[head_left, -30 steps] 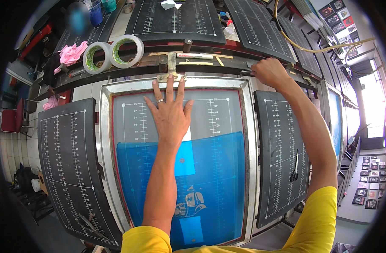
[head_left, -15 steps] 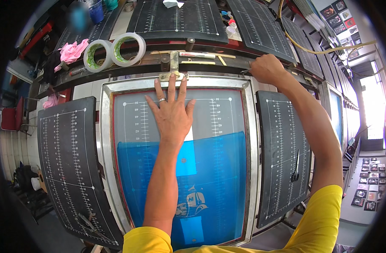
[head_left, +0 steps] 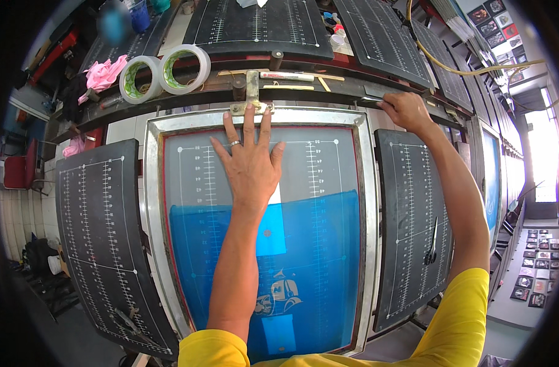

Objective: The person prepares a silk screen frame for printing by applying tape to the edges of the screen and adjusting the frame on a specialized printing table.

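My left hand (head_left: 252, 159) lies open, fingers spread, over the upper part of a silkscreen frame (head_left: 368, 214). Its fingertips reach the frame's far bar and the metal bracket (head_left: 253, 92) fixed there. The mesh is see-through grey at the far end and blue emulsion (head_left: 328, 244) nearer me, with a small vehicle design (head_left: 282, 296) in it. To the right, above the dark rail, my right hand (head_left: 408, 111) is closed on a thin metal tool (head_left: 371, 98); its exact kind is unclear. A white marker (head_left: 286, 76) rests on the rail between the hands.
Two clear tape rolls (head_left: 184, 70) stand on the rail, near a pink cloth (head_left: 105, 73). Black printing boards flank the frame, a left board (head_left: 99, 232) and a right board (head_left: 408, 226) with scissors (head_left: 433, 244) on it. A yellowish hose (head_left: 463, 74) hangs at upper right.
My right hand has moved a little right and toward me, and more of the thin metal tool shows. My left hand stays on the frame.
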### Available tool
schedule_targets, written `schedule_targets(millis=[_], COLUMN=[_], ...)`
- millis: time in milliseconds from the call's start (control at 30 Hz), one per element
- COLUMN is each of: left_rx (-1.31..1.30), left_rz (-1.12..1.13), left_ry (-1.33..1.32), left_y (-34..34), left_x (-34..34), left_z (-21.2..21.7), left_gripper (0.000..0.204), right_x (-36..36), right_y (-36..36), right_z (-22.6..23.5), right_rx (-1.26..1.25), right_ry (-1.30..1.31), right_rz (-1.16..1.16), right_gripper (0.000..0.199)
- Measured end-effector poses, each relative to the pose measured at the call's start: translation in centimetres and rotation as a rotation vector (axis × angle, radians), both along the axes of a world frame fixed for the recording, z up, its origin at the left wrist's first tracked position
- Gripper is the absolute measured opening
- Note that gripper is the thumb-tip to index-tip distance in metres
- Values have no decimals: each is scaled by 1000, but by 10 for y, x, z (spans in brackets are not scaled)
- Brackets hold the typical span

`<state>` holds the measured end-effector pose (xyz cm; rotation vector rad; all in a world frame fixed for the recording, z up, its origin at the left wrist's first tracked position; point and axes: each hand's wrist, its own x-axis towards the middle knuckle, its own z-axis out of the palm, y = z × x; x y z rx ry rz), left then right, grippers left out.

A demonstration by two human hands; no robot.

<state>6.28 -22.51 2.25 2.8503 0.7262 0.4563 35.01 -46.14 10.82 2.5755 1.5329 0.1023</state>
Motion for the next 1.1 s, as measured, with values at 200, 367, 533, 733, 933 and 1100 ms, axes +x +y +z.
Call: schedule_targets(millis=[200,367,533,733,933,1100], left_rx=[-6,-6,-1,-23,-34,-41], left_rz=[-1,-7,-4,-6,-3,-6], left_ry=[-12,-30,-44,-16,-9,-7], left_y=[0,0,1,1,2,4], left_x=[0,0,0,1,-1,-1], left_z=[-1,1,-1,0,4,0], left_gripper=[59,57,57,58,58,59], right_x=[-11,-17,-28,-39,-36,-18], right_y=[23,54,80,103,101,82], right_z=[25,35,44,40,44,37], right_rx=[-201,-394,-478,-572,-615,-544], right_ry=[-109,-190,-243,-295,-304,-205], right_rz=[78,54,153,172,190,110], right_gripper=[30,25,12,11,11,22])
